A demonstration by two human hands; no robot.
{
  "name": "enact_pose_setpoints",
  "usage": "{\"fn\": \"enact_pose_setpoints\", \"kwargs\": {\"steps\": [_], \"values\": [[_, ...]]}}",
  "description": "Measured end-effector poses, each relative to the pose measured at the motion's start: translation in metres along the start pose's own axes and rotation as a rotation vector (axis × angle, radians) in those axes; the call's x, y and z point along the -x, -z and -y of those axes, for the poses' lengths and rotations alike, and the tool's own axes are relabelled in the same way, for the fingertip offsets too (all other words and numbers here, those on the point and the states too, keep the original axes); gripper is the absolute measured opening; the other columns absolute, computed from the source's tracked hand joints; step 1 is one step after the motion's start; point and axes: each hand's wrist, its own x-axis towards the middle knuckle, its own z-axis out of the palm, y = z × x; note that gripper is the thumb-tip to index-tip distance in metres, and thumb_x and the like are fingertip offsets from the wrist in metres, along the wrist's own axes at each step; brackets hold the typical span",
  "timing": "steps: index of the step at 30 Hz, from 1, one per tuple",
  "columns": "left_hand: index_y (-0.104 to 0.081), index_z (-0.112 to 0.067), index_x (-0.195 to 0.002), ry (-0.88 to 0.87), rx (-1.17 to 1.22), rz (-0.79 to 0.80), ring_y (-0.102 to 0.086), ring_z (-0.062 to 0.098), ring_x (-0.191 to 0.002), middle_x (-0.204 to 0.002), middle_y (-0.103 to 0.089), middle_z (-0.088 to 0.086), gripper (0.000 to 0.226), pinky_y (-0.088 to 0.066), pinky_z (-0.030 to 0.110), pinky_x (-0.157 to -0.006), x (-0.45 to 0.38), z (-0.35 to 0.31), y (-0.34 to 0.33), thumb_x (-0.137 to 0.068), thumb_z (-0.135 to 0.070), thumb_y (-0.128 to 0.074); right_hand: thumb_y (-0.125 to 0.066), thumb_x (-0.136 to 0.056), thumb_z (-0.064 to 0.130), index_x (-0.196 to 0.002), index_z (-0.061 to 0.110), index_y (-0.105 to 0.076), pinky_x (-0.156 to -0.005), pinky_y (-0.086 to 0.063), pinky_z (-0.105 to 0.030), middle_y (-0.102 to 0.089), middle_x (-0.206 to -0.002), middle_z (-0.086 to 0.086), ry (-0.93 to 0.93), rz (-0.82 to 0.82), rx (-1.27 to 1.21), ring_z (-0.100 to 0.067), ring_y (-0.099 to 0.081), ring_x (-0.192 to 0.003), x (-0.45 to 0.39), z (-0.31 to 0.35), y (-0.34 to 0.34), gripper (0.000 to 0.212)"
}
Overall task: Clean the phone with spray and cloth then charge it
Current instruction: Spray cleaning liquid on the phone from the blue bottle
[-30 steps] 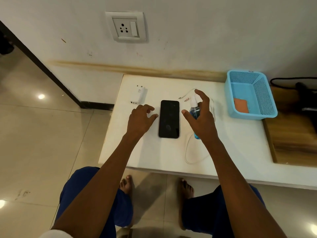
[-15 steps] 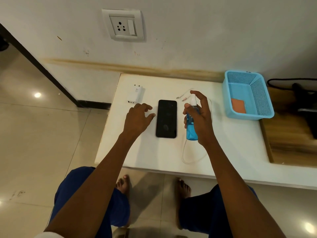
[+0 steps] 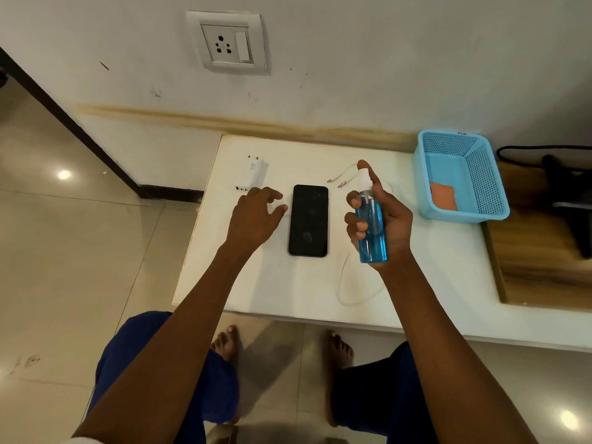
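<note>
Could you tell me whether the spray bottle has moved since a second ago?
Yes. The spray bottle, then standing on the table beside the phone, is now lifted clear of the table in the right hand, nearer the person.

A white worktop [image 3: 256,283] stands against the wall. On it a black phone [image 3: 308,220] lies flat, screen up, near the middle, with a white charger [image 3: 252,173] to its far left and a white cable [image 3: 344,277] looping to its right. A blue basket [image 3: 461,176] sits at the far right, beside a wooden surface [image 3: 544,267].
</note>
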Motion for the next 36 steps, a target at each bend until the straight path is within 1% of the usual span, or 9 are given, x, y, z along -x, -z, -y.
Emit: {"fn": "enact_pose_setpoints", "kwargs": {"steps": [5, 10, 18, 21, 24, 26, 31, 34, 36], "values": [[-0.064, -0.022, -0.119, -0.003, 0.016, -0.008, -0.059, 0.020, -0.106, -0.115, -0.063, 0.001, 0.031, -0.044, 0.027, -0.089, -0.001, -0.001, 0.002, -0.093, -0.039, -0.064, -0.042, -0.100, 0.031, -0.109, 0.012, -0.047, -0.050, -0.058, -0.027, -0.055, -0.081, -0.011, -0.061, 0.103, -0.192, -0.021, -0.062, -0.050, -0.002, 0.002, 0.000, 0.021], [-0.065, -0.022, -0.119, -0.018, 0.020, -0.015, -0.059, 0.020, -0.105, -0.115, -0.063, 0.001, 0.030, -0.044, 0.028, -0.088, 0.000, -0.006, 0.003, -0.093, -0.038, -0.065, -0.040, -0.102, 0.030, -0.107, 0.011, -0.046, -0.054, -0.056, -0.028, -0.055, -0.083, -0.011, -0.096, 0.266, -0.283, -0.021, -0.063, -0.057, -0.002, 0.003, -0.003, 0.020], [-0.065, -0.021, -0.120, -0.028, 0.008, -0.012, -0.059, 0.020, -0.106, -0.118, -0.063, 0.002, 0.031, -0.044, 0.028, -0.089, -0.001, -0.012, 0.003, -0.093, -0.038, -0.064, -0.041, -0.102, 0.027, -0.111, 0.012, -0.047, -0.050, -0.053, -0.027, -0.056, -0.080, -0.011, -0.119, 0.309, -0.205, -0.022, -0.063, -0.055, -0.002, 0.009, 0.000, 0.019], [-0.064, -0.021, -0.120, -0.034, 0.001, -0.006, -0.059, 0.021, -0.106, -0.118, -0.063, 0.002, 0.031, -0.044, 0.029, -0.089, 0.000, -0.012, 0.003, -0.094, -0.039, -0.063, -0.047, -0.099, 0.027, -0.127, 0.021, -0.051, -0.049, -0.052, -0.026, -0.056, -0.079, -0.012, -0.034, 0.028, 0.150, -0.021, -0.059, -0.051, 0.001, 0.013, 0.005, 0.029], [-0.063, -0.022, -0.120, -0.029, -0.020, 0.003, -0.058, 0.021, -0.108, -0.118, -0.062, 0.002, 0.031, -0.043, 0.030, -0.091, 0.001, -0.012, 0.003, -0.094, -0.039, -0.062, -0.057, -0.093, 0.032, -0.126, 0.030, -0.051, -0.052, -0.052, -0.030, -0.060, -0.083, -0.011, 0.099, -0.330, 0.810, -0.023, -0.059, -0.053, -0.002, 0.003, 0.009, 0.033], [-0.064, -0.023, -0.120, -0.034, -0.040, 0.005, -0.057, 0.023, -0.107, -0.118, -0.062, 0.002, 0.031, -0.042, 0.031, -0.091, 0.002, -0.011, 0.003, -0.094, -0.039, -0.062, -0.063, -0.092, 0.034, -0.125, 0.037, -0.047, -0.055, -0.055, -0.034, -0.061, -0.087, -0.005, 0.143, -0.445, 1.282, -0.021, -0.062, -0.058, -0.006, -0.008, 0.010, 0.036], [-0.054, -0.027, -0.134, -0.096, -0.206, 0.128, -0.049, 0.032, -0.124, -0.138, -0.051, 0.005, 0.049, -0.038, 0.042, -0.102, 0.001, -0.003, 0.003, -0.091, -0.048, -0.063, -0.057, -0.094, 0.034, -0.129, 0.039, -0.041, -0.077, -0.055, -0.037, -0.054, -0.086, 0.014, 0.303, -0.355, 1.820, -0.014, -0.060, -0.080, -0.008, -0.028, 0.013, 0.039], [-0.025, -0.031, -0.154, -0.145, -0.335, 0.352, -0.014, 0.031, -0.150, -0.163, -0.018, 0.003, 0.097, -0.014, 0.049, -0.118, 0.003, 0.007, 0.007, -0.075, -0.077, -0.060, -0.053, -0.095, 0.034, -0.131, 0.037, -0.042, -0.074, -0.055, -0.042, -0.058, -0.094, 0.005, 0.330, -0.335, 1.925, -0.017, -0.058, -0.081, -0.009, -0.032, 0.018, 0.037], [-0.006, -0.031, -0.157, -0.159, -0.401, 0.444, 0.011, 0.029, -0.152, -0.166, 0.006, 0.001, 0.127, 0.004, 0.049, -0.120, 0.006, 0.013, 0.007, -0.057, -0.092, -0.054, -0.052, -0.097, 0.034, -0.132, 0.035, -0.043, -0.073, -0.055, -0.042, -0.059, -0.095, 0.002, 0.308, -0.317, 1.957, -0.018, -0.059, -0.079, -0.008, -0.033, 0.020, 0.036]]}}
